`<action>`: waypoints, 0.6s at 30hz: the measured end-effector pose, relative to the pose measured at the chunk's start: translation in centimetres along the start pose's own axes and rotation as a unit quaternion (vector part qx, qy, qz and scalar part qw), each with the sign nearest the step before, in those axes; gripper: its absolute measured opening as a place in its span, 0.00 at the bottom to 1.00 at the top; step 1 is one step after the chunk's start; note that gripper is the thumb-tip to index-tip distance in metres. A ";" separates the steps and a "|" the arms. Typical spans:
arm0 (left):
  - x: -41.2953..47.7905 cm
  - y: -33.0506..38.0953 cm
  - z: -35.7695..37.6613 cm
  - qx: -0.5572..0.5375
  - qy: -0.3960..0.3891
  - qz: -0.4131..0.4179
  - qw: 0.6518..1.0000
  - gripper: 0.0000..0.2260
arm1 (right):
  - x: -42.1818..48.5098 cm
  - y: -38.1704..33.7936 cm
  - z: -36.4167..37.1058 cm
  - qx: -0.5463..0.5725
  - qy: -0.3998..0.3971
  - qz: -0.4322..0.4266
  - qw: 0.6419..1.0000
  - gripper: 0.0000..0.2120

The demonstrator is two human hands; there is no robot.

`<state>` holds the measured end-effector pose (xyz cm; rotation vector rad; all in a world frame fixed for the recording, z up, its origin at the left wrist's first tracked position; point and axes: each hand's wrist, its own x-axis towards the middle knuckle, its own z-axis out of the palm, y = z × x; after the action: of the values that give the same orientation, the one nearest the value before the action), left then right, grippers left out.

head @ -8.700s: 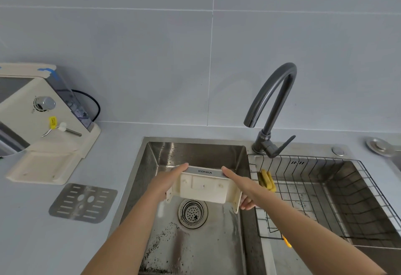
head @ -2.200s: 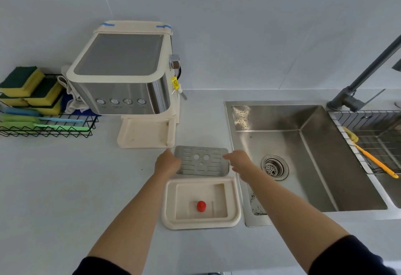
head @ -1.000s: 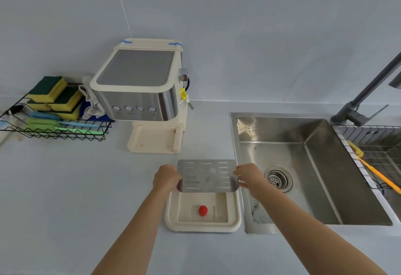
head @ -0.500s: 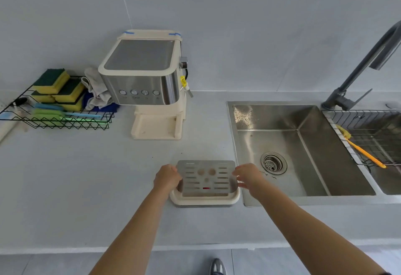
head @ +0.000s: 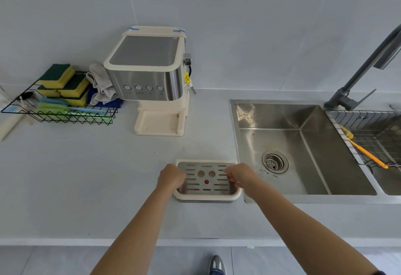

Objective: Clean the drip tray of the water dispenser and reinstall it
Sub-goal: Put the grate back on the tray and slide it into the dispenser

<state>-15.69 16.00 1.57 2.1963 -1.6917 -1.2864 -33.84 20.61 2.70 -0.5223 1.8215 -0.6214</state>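
Head camera: on the grey counter (head: 86,177), a water dispenser (head: 149,75) stands against the wall, its cream base (head: 158,122) facing the person. The drip tray (head: 206,198) lies near the counter's front edge, just beside the sink (head: 282,118), long axis left to right, metal grate (head: 213,184) seated inside. Left hand (head: 171,177) and right hand (head: 240,177) curl their fingers onto the grate's short ends. The base lies forward and left, nearer the left hand.

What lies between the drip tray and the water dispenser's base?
Head view: only bare grey countertop with a few tiny dark specks between the cream plastic drip tray and the cream-and-steel water dispenser.
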 end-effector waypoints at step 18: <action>-0.4 -4.5 0.1 0.058 -0.039 0.193 0.979 0.43 | 0.7 3.9 -1.4 -0.294 -0.024 -0.172 0.940 0.53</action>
<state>-12.34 18.13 -0.62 1.7625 -2.1364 -1.2100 -35.56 23.40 0.04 -1.2664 1.8729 -0.2710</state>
